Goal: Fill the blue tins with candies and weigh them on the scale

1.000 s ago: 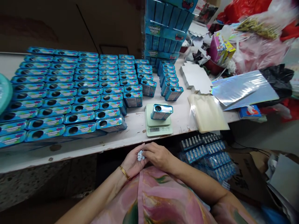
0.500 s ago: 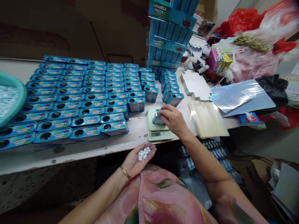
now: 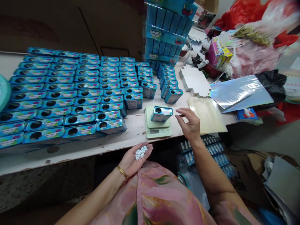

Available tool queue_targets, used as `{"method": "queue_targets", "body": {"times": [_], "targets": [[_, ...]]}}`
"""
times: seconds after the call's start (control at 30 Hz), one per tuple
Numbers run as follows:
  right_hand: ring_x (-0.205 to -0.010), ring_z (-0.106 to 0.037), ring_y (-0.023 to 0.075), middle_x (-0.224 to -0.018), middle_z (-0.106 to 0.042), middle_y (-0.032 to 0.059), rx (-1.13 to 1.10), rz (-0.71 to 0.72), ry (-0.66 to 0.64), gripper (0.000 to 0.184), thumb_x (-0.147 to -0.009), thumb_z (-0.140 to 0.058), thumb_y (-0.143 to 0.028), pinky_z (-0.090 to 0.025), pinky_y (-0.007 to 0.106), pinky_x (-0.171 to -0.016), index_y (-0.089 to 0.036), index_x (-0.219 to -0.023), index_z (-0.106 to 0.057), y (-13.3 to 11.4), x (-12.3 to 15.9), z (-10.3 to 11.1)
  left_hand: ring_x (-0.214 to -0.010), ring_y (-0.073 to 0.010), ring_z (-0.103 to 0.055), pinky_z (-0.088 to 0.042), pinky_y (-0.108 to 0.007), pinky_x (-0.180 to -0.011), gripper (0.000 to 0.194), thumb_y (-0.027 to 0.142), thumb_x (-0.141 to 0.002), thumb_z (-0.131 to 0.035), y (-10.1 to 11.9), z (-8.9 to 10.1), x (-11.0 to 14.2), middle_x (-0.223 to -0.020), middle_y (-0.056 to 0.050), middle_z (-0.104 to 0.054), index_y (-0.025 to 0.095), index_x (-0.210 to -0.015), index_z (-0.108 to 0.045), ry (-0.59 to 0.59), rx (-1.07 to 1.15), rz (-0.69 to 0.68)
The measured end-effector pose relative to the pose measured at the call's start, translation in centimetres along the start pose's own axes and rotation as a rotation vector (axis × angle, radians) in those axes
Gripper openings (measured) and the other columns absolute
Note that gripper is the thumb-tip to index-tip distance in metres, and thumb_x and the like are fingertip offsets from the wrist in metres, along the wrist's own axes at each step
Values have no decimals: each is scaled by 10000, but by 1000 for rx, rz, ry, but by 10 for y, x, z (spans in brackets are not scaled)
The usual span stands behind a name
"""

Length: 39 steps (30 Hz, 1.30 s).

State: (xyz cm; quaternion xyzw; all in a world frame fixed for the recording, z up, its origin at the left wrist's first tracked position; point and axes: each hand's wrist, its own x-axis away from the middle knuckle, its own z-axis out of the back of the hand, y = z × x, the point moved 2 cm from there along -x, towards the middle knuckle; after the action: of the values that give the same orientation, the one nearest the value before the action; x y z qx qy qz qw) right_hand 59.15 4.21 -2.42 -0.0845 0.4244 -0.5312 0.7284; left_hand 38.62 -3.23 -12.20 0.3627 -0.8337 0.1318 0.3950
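My left hand [image 3: 134,158] lies palm up below the table edge, cupping several small white candies [image 3: 140,152]. My right hand [image 3: 189,123] hovers just right of the small green scale [image 3: 157,127], fingers apart and holding nothing. A blue tin [image 3: 161,113] with a round hole in its top stands on the scale. Rows of the same blue tins [image 3: 70,90] fill the white table [image 3: 131,132] to the left.
A tall stack of blue boxes [image 3: 165,34] stands at the back. Right of the scale lie a clear bag [image 3: 207,115], holographic sheets [image 3: 239,92] and flat white cartons [image 3: 195,79]. A teal basin [image 3: 3,92] shows at the left edge. More blue packs [image 3: 211,153] sit under the table.
My right hand went from picking candies out of my left palm to the tin on the scale, then drew back to the right, open. My left hand stays cupped.
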Motion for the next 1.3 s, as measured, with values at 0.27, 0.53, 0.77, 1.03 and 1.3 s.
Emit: {"method": "queue_targets", "body": {"times": [0.27, 0.53, 0.77, 1.03, 1.3], "targets": [[-1038, -458, 195, -1093, -510, 72, 27, 23, -69, 337, -767, -542, -267, -413, 381, -868, -225, -1098, -499, -2, -8, -8, -781, -193, -630, -531, -278, -687, 183, 108, -787, -458, -1, 0, 1, -844, -157, -653, 35, -901, -582, 19, 2, -4], [-853, -479, 174, -948, -542, 88, 148, 371, -675, 227, -813, -455, -171, -427, 315, -760, -145, -1029, -518, -58, 40, -50, -777, -167, -622, -513, -334, -756, 188, 101, -806, -411, 1, -12, 2, -815, -100, -652, 72, -869, -586, -100, 53, -64], [-753, -451, 164, -818, -528, 61, 301, 380, -834, 107, -817, -444, -177, -406, 283, -692, -143, -861, -536, -57, 65, -62, -742, -154, -614, -507, -342, -768, 171, 101, -795, -428, -3, -9, 3, -784, -88, -644, 67, -830, -591, -113, 31, -69], [-754, -481, 153, -786, -542, 50, 126, 309, -667, 120, -825, -430, -196, -422, 278, -692, -152, -828, -542, -52, 56, -58, -748, -153, -619, -503, -316, -770, 191, 78, -788, -423, -1, -16, 5, -786, -91, -653, 70, -872, -595, -144, 32, -70], [-941, -500, 167, -942, -568, 53, 65, 215, -197, 164, -828, -427, -188, -405, 333, -845, -203, -921, -562, -36, -20, -25, -1043, -258, -513, -483, -326, -815, 301, 127, -798, -425, 12, -26, 15, -1084, -188, -578, 41, -1067, -530, -187, -2, -69]]}}
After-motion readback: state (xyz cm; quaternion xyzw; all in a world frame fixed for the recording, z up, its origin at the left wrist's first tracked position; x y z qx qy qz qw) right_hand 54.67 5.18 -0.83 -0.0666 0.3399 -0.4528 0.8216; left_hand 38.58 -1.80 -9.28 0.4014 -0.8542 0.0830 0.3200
